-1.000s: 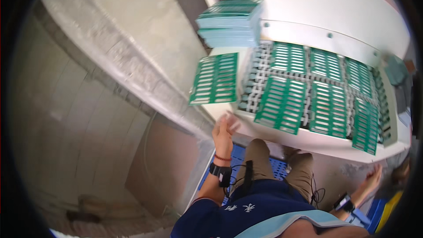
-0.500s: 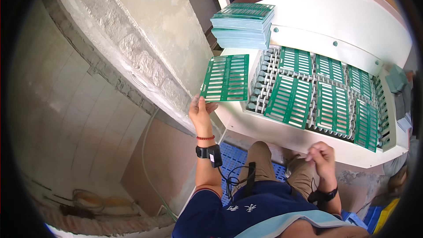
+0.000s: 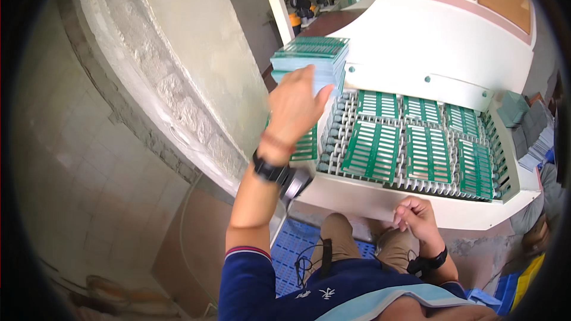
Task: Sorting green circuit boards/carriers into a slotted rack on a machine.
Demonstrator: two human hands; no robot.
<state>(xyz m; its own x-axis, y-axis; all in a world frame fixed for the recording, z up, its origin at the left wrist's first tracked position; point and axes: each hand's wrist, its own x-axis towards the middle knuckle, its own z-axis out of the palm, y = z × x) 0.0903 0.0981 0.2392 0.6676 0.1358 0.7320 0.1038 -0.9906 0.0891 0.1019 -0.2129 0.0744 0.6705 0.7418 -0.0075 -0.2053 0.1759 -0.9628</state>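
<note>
My left hand [image 3: 295, 102] is raised in front of a tall stack of green circuit boards [image 3: 308, 53] with pale blue-grey sides. Its thumb stands apart from the fingers, and nothing shows in it; whether the fingertips touch the stack cannot be made out. Beneath the wrist, a single green slotted board [image 3: 307, 146] lies on the machine's left ledge, mostly hidden by my hand. Closer to me, my right hand [image 3: 414, 217] hovers by the machine's front edge with fingers curled together and nothing visible in them. Several green boards [image 3: 372, 150] lie in two rows on the rollers.
The white machine [image 3: 380, 199] has a conveyor bed of small grey rollers [image 3: 334, 134] and a sloping white hood [image 3: 434, 41] behind it. More grey-green stacked pieces [image 3: 513, 109] stand at the right. A rough plastered wall [image 3: 148, 53] rises at the left, and blue plastic mat [image 3: 294, 246] covers the floor.
My left hand has let go of the single board on the left ledge and moved up toward the stack. The right hand stays near the front edge. The view has tilted upward.
</note>
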